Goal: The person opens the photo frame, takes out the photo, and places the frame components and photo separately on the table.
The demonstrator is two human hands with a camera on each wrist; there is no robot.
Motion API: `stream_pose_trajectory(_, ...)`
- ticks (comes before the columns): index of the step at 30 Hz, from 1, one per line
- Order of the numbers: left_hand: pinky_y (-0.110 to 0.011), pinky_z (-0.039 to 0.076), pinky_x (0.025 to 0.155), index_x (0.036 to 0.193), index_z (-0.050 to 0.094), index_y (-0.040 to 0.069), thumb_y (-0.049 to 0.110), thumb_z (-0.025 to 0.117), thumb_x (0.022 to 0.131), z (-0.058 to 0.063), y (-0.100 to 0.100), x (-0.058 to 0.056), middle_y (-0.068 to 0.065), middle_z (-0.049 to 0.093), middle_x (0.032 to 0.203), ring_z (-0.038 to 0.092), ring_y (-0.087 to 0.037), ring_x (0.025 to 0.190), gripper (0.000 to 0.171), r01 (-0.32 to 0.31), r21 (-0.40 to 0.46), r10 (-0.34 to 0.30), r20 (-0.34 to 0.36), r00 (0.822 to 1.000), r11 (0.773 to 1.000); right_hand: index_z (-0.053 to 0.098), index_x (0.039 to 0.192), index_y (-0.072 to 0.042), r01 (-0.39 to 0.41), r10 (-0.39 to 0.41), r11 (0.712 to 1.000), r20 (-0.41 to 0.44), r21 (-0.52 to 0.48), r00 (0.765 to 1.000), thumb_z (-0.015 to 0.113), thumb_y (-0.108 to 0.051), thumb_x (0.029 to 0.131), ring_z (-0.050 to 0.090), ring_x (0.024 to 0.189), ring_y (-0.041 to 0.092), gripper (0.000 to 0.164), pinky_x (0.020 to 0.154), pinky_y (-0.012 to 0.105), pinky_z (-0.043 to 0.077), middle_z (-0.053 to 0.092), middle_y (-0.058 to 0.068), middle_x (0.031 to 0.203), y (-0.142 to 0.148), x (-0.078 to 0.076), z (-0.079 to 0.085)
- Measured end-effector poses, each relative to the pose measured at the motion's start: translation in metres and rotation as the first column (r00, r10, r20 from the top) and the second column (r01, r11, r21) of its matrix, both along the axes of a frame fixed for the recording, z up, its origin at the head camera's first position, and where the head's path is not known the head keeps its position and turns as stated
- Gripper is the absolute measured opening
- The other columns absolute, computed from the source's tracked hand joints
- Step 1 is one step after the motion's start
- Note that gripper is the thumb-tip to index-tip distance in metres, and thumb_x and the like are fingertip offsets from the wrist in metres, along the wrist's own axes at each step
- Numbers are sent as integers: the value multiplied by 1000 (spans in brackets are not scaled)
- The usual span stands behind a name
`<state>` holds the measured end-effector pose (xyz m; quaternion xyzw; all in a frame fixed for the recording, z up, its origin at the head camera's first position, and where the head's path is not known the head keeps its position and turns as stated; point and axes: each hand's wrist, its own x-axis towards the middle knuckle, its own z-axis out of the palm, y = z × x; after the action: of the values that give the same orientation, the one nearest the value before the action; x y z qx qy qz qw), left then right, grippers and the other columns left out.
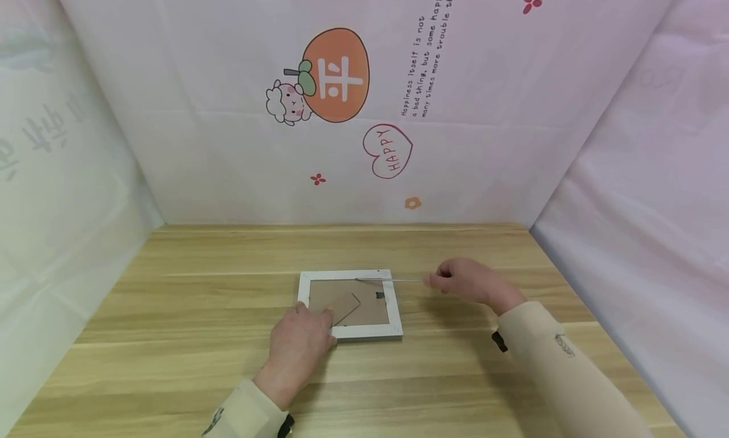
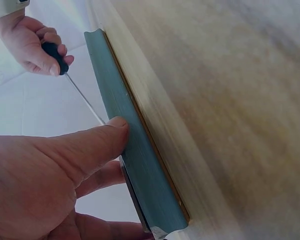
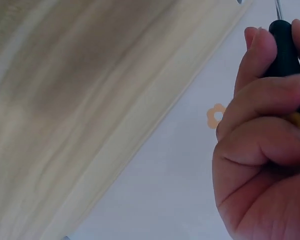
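A picture frame (image 1: 370, 331) with a white border lies face down on the wooden table, its brown backing board (image 1: 336, 292) showing. My left hand (image 1: 302, 338) grips the near left corner, thumb against the blue-green side edge in the left wrist view and fingers over the back. In my right hand (image 1: 469, 281) is a screwdriver with a dark green handle (image 3: 284, 50), fingers curled round it. Its thin metal shaft (image 1: 407, 280) points left, and the tip meets the far inner edge of the frame's back. Whether the tip is under anything there cannot be made out.
The wooden table (image 1: 199, 356) ends at a white printed cloth (image 1: 239, 172) behind. More white cloth (image 1: 643, 223) hangs on the right and left sides. A small dark hanger (image 1: 380, 295) sits on the backing's right side.
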<state>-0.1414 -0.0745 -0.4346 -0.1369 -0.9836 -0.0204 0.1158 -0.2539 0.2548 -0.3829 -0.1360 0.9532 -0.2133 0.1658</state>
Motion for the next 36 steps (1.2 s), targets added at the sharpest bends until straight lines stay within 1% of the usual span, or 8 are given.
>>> stream_pose_trajectory(3,-35,43,39,85,64,14,44,80,73,0,0,1,-12,50,61,49,-23,57,36,-1,4,1,-6,1000,1000,64,87,-11,-17,17,1000,-12,-10,1000,56,-55,92,48,68,18,45,60,34,41,57,4,77,1,6,-4)
stream_pose_trajectory(6,-35,44,39,86,64,14,44,80,73,0,0,1,-12,51,61,50,-23,57,35,-1,8,1,-2,1000,1000,65,90,-15,-45,44,999,-32,-29,999,60,-48,92,48,68,17,34,59,34,41,57,2,75,2,11,-6)
stream_pose_trajectory(9,-36,45,39,87,65,14,43,80,74,0,1,1,-12,52,61,50,-24,58,35,0,9,0,10,1000,1000,65,91,-18,-59,57,997,-49,-43,997,63,-45,91,49,67,16,26,60,34,42,55,-1,74,4,17,-7)
stream_pose_trajectory(14,-36,44,39,88,65,14,43,79,75,1,1,2,-12,51,62,49,-24,58,34,-12,18,11,38,999,1000,64,93,-21,-73,66,995,-94,-71,993,62,-45,92,50,70,16,25,63,35,44,58,-2,78,9,27,-8)
stream_pose_trajectory(18,-35,43,39,88,65,14,42,79,75,0,1,2,-11,50,61,48,-23,58,35,-15,24,14,42,999,1000,64,94,-19,-44,32,991,-98,-126,995,61,-46,92,51,72,17,27,64,35,45,59,0,81,12,32,-6)
stream_pose_trajectory(22,-35,43,39,87,65,14,43,80,74,0,1,2,-11,49,61,47,-23,58,35,-11,22,10,38,999,1000,64,96,-16,22,-39,988,-106,-151,994,58,-50,93,50,74,19,34,64,36,43,58,2,84,13,33,-2)
stream_pose_trajectory(28,-35,43,39,88,65,14,43,79,75,0,1,3,-12,50,62,48,-23,58,35,-15,19,14,50,999,1000,61,95,-15,99,-114,989,-131,-112,985,54,-51,95,46,70,20,37,60,35,39,52,4,79,13,33,0)
stream_pose_trajectory(36,-34,42,38,90,66,14,43,79,75,0,1,4,-12,50,62,47,-22,57,36,-13,13,13,23,1000,1000,62,106,-10,143,-156,986,-177,-84,972,51,-50,97,49,74,20,43,62,36,42,57,3,85,16,30,-8)
